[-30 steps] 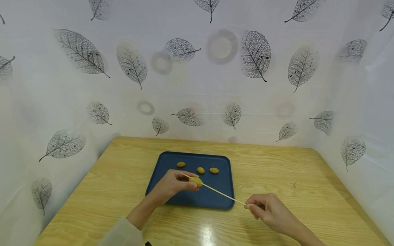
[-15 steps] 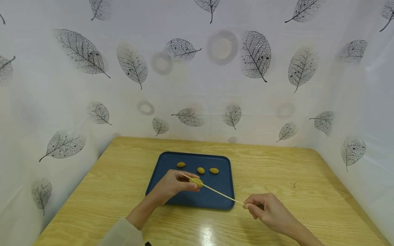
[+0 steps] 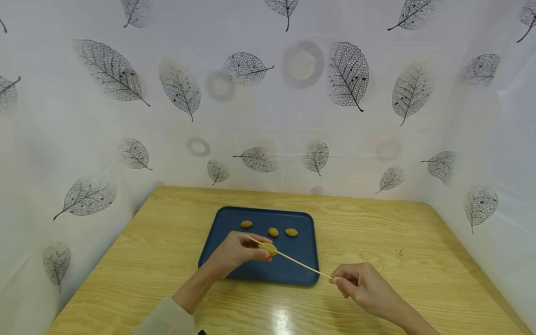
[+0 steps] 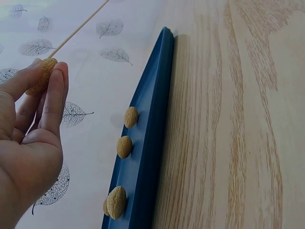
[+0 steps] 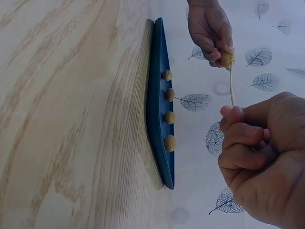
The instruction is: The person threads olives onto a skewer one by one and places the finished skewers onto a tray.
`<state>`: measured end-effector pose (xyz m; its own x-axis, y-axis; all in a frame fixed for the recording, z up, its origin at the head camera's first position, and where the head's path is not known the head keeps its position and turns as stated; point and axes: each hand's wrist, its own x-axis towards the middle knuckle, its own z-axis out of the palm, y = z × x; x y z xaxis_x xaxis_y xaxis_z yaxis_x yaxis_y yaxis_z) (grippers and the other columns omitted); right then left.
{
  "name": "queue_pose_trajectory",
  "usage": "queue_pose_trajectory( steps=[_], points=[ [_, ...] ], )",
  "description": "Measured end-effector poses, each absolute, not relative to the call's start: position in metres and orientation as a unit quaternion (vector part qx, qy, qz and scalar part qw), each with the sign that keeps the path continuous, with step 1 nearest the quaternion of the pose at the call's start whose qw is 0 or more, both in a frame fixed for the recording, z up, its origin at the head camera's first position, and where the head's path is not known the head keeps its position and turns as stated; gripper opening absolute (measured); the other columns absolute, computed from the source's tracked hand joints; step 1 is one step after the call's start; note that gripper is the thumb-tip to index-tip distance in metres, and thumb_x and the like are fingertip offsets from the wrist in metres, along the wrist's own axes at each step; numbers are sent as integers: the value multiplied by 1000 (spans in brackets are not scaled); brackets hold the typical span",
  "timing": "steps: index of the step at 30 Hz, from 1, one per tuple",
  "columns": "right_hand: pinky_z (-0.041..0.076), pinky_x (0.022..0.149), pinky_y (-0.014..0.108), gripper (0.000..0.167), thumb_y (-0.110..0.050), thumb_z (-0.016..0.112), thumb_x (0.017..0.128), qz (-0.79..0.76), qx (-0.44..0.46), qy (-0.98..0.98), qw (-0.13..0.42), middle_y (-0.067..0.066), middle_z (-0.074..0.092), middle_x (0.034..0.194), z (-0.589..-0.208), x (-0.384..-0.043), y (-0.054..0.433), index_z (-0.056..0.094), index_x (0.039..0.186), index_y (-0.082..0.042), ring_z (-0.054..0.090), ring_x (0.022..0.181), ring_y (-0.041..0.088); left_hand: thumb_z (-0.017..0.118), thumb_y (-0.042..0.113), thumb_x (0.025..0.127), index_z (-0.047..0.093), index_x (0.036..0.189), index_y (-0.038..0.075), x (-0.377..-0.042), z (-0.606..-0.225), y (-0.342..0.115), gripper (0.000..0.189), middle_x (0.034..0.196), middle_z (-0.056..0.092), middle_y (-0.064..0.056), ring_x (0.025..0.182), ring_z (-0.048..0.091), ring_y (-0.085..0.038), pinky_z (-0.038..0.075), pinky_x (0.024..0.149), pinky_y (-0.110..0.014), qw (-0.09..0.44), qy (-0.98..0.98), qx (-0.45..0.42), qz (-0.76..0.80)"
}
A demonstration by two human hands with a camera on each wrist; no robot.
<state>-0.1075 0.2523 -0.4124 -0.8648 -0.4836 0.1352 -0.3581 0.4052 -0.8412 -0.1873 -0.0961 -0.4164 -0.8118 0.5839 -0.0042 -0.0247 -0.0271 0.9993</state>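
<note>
In the head view my left hand (image 3: 236,251) pinches a wrinkled, yellow-brown oval fruit (image 3: 268,248) between thumb and fingers, above the tray. A thin wooden skewer (image 3: 299,263) runs through the fruit, and its far end shows on the other side, by the left hand. My right hand (image 3: 363,286) holds the skewer's near end between thumb and forefinger, right of the tray; its other fingers are curled. The right wrist view also has the held fruit (image 5: 227,59) at the skewer's tip side, with the skewer (image 5: 232,88) leading to the right fingers.
A dark blue rectangular tray (image 3: 251,275) lies on the wooden table (image 3: 368,232). Several similar fruits, such as one loose fruit (image 3: 291,232), lie in it; part of the tray is hidden behind the left hand. A white leaf-patterned curtain (image 3: 268,116) surrounds the table.
The right hand has moved slightly left, and the skewer's far end sticks out a little further past the fruit. The left hand and its fruit have barely shifted.
</note>
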Motion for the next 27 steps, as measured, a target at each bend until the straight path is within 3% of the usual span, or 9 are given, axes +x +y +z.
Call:
queue_pose_trajectory(
  steps=[10, 13, 23, 27],
  points=[
    [27, 38, 17, 17, -4, 61, 103, -492, -254, 830, 62, -2, 56, 63, -412, -106, 250, 72, 91, -4, 29, 46, -3, 80, 18, 93, 67, 128, -10, -187, -420, -96, 47, 102, 77, -14, 95, 75, -25, 53, 99, -59, 222, 661, 217, 683],
    [27, 38, 16, 17, -4, 61, 103, -492, -253, 831, 62, -1, 56, 63, -413, -107, 250, 73, 91, -4, 29, 46, -3, 80, 18, 93, 69, 126, -7, -187, -420, -96, 43, 101, 77, -14, 96, 75, -26, 53, 99, -58, 224, 660, 216, 684],
    [28, 39, 16, 17, -8, 63, 103, -489, -247, 834, 69, -10, 56, 65, -410, -106, 247, 74, 90, -6, 31, 47, -4, 80, 17, 92, 70, 126, -7, -187, -418, -95, 43, 100, 77, -14, 95, 75, -25, 53, 99, -58, 228, 660, 210, 684],
    [27, 39, 15, 16, -8, 63, 103, -493, -247, 831, 68, -9, 57, 65, -410, -106, 247, 74, 92, -5, 31, 47, -4, 80, 16, 92, 67, 128, -10, -186, -418, -94, 46, 100, 77, -15, 98, 74, -33, 53, 99, -58, 229, 661, 208, 683]
  ],
)
